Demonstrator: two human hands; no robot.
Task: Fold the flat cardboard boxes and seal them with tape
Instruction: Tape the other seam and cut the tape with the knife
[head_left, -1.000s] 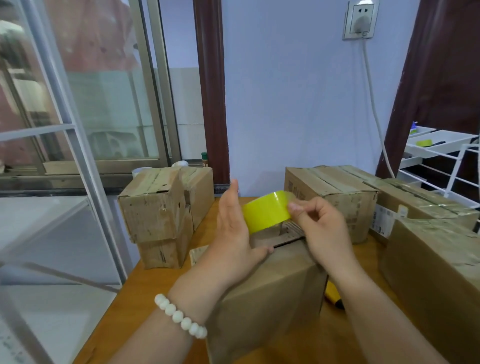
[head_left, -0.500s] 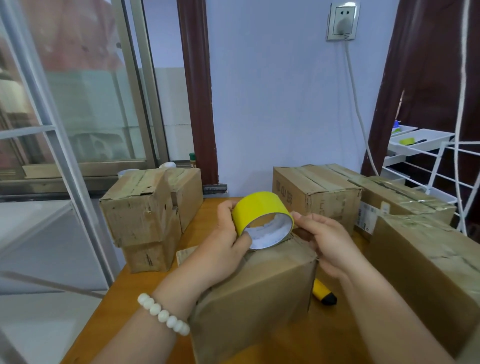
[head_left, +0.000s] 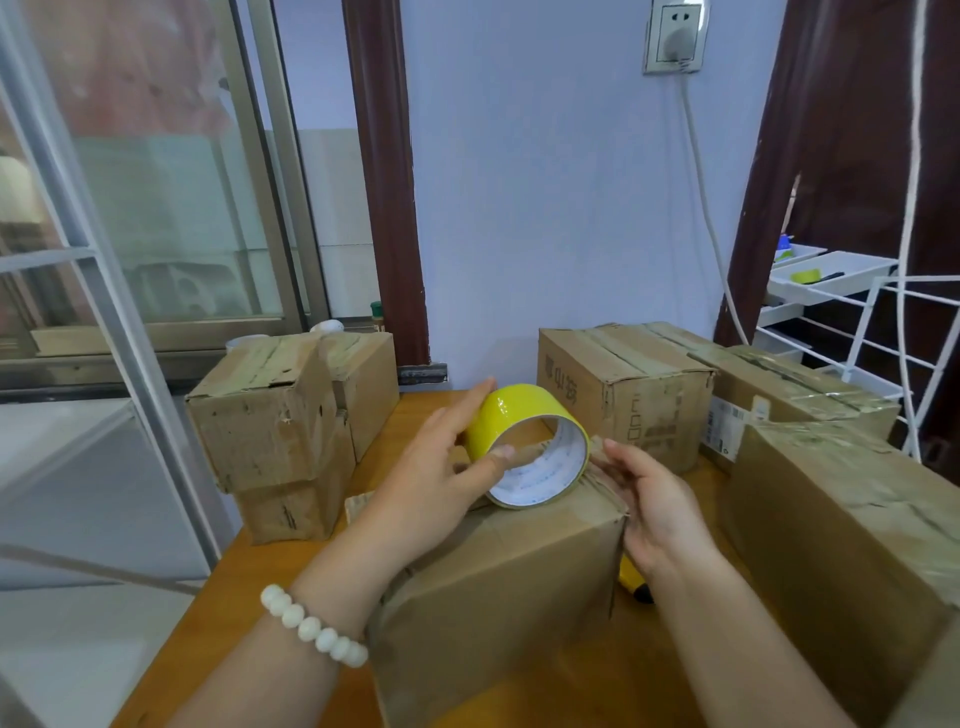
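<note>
Room: a lilac wall (head_left: 545, 208) with a socket (head_left: 674, 34) is seen behind a wooden surface (head_left: 649, 670); a window stands to the left and a white rack (head_left: 883, 332) to the right.
Boxes done: a stack of boxes (head_left: 270, 421) at the left, two back boxes (head_left: 623, 384) and a near right box (head_left: 852, 530) are all folded up, and glossy tape is seen on their tops, so they are judged finished.
Box in hand: the centre box (head_left: 509, 587) is folded into shape and lies on the surface under both hands.
Left to do: no yellow strip is seen on the centre box, so its sealing is judged barely begun. The seam must be taped and the tape cut.
Tape roll: the yellow tape roll (head_left: 511, 415) is set on edge on the centre box's top, at its far end.
Left hand: the left hand (head_left: 441, 467) grips the roll, thumb hooked inside the core and fingers laid over the outer band.
Right hand: the right hand (head_left: 660, 504) is laid with relaxed fingers on the box's top right edge, just beside the roll. Whether a tape end lies beneath them cannot be told.
Roll axis: the core's open face is turned toward the viewer and to the right, so the axis runs from far left to near right.
Box axis: one corner points toward the right wrist. The long axis cannot be judged firmly, as the top is largely covered.
Cutter: a yellow knife (head_left: 636, 587) is partly seen on the surface behind the right wrist.
</note>
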